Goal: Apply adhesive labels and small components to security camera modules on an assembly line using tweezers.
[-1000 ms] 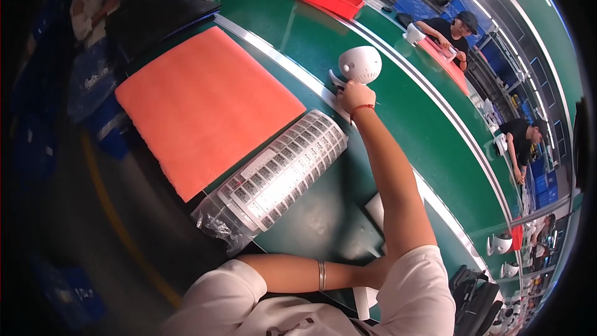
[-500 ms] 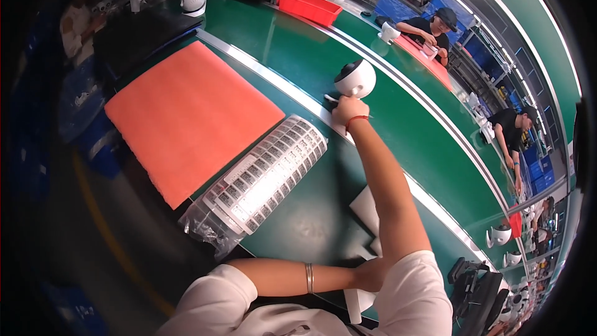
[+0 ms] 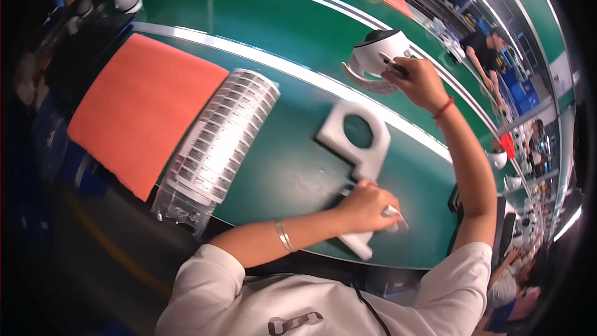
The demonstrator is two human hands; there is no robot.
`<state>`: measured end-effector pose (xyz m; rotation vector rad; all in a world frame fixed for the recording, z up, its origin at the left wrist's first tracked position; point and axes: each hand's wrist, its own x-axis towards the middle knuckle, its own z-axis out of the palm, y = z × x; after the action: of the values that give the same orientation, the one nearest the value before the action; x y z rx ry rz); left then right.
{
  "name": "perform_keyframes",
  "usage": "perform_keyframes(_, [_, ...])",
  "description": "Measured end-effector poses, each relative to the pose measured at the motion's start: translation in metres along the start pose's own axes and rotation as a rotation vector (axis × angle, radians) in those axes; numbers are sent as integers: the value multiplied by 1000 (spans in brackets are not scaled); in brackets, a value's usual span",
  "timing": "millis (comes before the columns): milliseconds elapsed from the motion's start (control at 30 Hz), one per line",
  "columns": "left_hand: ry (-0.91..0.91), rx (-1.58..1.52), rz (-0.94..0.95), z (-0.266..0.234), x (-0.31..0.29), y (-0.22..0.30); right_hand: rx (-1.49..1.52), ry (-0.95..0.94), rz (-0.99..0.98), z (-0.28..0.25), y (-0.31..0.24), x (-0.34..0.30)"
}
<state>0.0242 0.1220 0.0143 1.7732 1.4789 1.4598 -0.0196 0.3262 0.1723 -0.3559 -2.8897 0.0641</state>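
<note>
Your right hand grips the device near the desk's far edge, your left hand a white piece near its front, with room between roll and foam.

We count two hands: one small white item in our left hand, one white rounded device in our right hand; also one holed foam piece, one label roll and one orange sheet (white units at far right blur past our counting).
</note>
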Motion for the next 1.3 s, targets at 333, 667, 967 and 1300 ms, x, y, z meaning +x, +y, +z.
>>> perform_keyframes(333, [51, 55, -83, -19, 16, -13, 209, -78, -19, -26, 5, -92])
perform_keyframes(667, [-61, -45, -208, 9, 16, -17, 139, -204, -98, 4, 7, -88])
perform_keyframes(967, [54, -41, -147, -27, 14, -8, 634, 369, 113, 8, 12, -121])
perform_keyframes(1300, [305, -160, -198, -95, 17, -10, 560, 513, 645, 96, 22, -187])
